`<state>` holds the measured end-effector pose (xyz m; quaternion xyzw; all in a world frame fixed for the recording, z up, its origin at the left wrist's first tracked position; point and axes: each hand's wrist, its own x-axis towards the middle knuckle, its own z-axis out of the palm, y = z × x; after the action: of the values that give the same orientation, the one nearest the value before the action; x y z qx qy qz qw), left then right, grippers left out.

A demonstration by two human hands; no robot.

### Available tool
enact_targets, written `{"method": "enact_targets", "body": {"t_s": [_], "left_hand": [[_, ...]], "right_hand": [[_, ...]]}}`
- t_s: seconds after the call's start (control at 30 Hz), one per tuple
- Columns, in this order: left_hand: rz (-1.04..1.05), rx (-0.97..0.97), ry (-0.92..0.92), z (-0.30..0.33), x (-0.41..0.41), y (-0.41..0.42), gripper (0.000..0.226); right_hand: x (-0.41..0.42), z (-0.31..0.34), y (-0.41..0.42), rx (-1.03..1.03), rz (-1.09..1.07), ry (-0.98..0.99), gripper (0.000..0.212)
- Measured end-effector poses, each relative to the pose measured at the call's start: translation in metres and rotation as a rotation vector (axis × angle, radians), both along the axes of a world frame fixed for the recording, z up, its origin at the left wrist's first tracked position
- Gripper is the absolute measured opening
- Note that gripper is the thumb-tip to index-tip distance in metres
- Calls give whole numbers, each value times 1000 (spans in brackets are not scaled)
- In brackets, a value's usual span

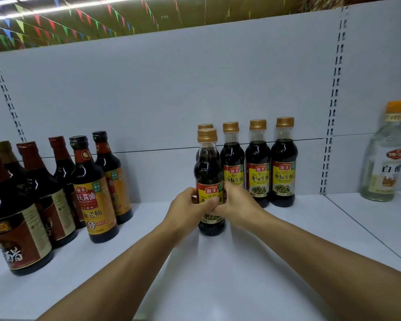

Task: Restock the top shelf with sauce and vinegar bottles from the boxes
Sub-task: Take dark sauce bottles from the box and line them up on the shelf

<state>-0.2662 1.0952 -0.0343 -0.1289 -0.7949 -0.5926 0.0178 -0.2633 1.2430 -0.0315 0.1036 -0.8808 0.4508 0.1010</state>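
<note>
A dark soy sauce bottle (208, 167) with a gold cap and a yellow-red label stands on the white top shelf (218, 274). My left hand (186, 213) grips its label from the left, thumb across the front. From the right, my right hand (237, 206) holds the same bottle. Right behind it stands another gold-capped bottle (205, 126), mostly hidden. Three matching bottles (258, 165) line up to the right along the back panel.
Taller dark sauce and vinegar bottles (92, 188) with dark red or black caps crowd the shelf's left side. A clear white vinegar bottle (384, 156) with an orange cap stands at the far right. Bare shelf lies between the groups and in front.
</note>
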Motion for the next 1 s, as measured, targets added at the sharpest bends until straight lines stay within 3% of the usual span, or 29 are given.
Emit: {"method": "enact_targets", "body": {"t_s": [1.0], "left_hand": [[-23,-24,74,-18,-45,8,38]], "right_hand": [[-29,-14,-1,-29,-74,41,51]]}}
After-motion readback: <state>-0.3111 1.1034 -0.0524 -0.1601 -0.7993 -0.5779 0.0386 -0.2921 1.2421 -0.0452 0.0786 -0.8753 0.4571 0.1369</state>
